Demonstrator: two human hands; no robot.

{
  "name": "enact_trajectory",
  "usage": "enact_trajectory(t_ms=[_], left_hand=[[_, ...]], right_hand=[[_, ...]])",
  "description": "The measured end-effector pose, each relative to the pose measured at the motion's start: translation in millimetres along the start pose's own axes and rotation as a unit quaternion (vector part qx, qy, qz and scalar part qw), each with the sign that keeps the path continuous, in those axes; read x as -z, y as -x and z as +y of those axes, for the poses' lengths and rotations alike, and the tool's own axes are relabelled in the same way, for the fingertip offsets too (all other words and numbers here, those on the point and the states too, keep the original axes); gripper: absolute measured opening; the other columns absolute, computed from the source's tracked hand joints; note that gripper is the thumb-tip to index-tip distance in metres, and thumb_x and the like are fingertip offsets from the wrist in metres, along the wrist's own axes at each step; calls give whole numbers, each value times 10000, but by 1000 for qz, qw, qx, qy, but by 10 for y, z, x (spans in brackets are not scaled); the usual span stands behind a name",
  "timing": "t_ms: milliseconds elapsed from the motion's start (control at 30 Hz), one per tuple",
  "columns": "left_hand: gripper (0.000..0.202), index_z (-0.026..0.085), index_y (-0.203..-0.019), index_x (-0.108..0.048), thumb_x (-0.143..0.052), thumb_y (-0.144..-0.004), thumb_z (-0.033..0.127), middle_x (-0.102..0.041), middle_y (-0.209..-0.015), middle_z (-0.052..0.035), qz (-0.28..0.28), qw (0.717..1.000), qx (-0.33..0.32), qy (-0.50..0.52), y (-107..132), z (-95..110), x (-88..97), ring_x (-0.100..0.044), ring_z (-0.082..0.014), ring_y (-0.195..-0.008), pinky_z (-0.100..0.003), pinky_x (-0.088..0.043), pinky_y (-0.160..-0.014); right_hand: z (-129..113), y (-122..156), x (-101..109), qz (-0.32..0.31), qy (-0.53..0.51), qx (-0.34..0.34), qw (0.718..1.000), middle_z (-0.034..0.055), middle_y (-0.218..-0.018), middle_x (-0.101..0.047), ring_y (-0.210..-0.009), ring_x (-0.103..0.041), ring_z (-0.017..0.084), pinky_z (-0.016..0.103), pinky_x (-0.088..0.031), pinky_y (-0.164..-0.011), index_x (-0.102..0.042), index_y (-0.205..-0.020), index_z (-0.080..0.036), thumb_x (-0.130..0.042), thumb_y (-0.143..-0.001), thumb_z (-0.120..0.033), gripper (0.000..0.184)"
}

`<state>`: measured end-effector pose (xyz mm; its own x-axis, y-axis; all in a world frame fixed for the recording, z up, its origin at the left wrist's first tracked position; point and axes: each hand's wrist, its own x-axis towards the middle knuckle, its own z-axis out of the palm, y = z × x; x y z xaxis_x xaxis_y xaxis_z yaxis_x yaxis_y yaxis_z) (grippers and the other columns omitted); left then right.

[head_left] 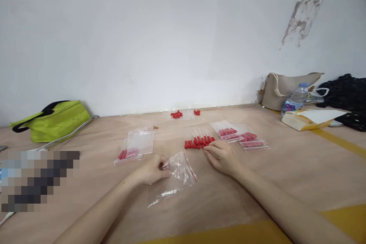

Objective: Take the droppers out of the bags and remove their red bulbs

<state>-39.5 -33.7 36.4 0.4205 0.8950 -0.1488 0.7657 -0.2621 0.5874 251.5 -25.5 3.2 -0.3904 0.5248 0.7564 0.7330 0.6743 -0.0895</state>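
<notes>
My left hand (154,170) is closed, pinching a clear zip bag (177,179) with a red seal line; the bag looks flat and crumpled. A row of red-headed thin pale sticks (197,142) lies just beyond the bag, heads toward me. My right hand (224,157) is at the right end of this row, with curled fingertips against the nearest red heads. What lies between those fingers is partly hidden. To the right are filled zip bags (227,131) of red pieces, and to the left is another group of bags (140,143) with red pieces inside.
Loose red pieces (176,114) lie on clear plastic near the wall. A lime-green bag (60,120) with a cable stands at left, near a blurred-out patch. At right are a beige bag (274,93), a water bottle (299,97), an open packet (297,121) and dark fabric (345,89).
</notes>
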Motion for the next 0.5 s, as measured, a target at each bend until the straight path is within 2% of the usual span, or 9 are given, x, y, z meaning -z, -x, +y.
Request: enact_trajectory(t_ms=[67, 133, 200, 233, 333, 500], left_hand=[[285, 161, -650, -565, -569, -662, 446, -546, -597, 21, 43, 999, 8, 18, -13, -104, 154, -511, -137, -577, -217, -338, -510], [334, 160, -691, -563, -565, -654, 492, -567, -619, 6, 150, 986, 59, 51, -63, -252, 346, -531, -154, -579, -225, -352, -496], [367, 152, -723, -550, -590, -622, 504, -594, -660, -21, 289, 941, 160, 68, -146, -421, 548, -558, -178, -602, -239, -377, -496], [386, 154, -732, -541, -610, -597, 509, -606, -682, -33, 331, 915, 222, 62, -194, -499, 641, -571, -191, -624, -245, -386, -496], [430, 134, -762, -519, -620, -586, 514, -618, -729, -92, 359, 889, 282, 44, -310, -667, 848, -589, -248, -690, -281, -396, -511], [404, 118, -714, -492, -591, -628, 500, -615, -767, -117, 386, 879, 280, 24, -274, -809, 975, -552, -314, -904, -307, -405, -609]], right_hand=[[25, 19, -9, -1, -24, -15, 1000, 44, -826, -627, -756, -549, 148, 278, -410, -696, -630, -891, -198, -500, -805, -182, 157], [51, 17, -19, -5, -37, -27, 999, 43, -817, -622, -752, -555, 149, 280, -422, -696, -631, -886, -200, -499, -804, -183, 157], [67, 11, -27, -12, -43, -35, 998, 46, -813, -618, -755, -559, 152, 285, -431, -698, -631, -875, -197, -495, -805, -185, 154], [68, 9, -31, -15, -45, -37, 998, 48, -812, -617, -754, -559, 153, 286, -434, -696, -631, -871, -195, -493, -805, -184, 154], [54, 15, -41, -23, -51, -36, 998, 53, -815, -614, -749, -559, 156, 289, -439, -682, -628, -869, -194, -484, -806, -177, 158], [22, 27, -42, -28, -53, -28, 998, 58, -820, -606, -761, -558, 160, 290, -439, -680, -626, -867, -198, -472, -816, -177, 164]])
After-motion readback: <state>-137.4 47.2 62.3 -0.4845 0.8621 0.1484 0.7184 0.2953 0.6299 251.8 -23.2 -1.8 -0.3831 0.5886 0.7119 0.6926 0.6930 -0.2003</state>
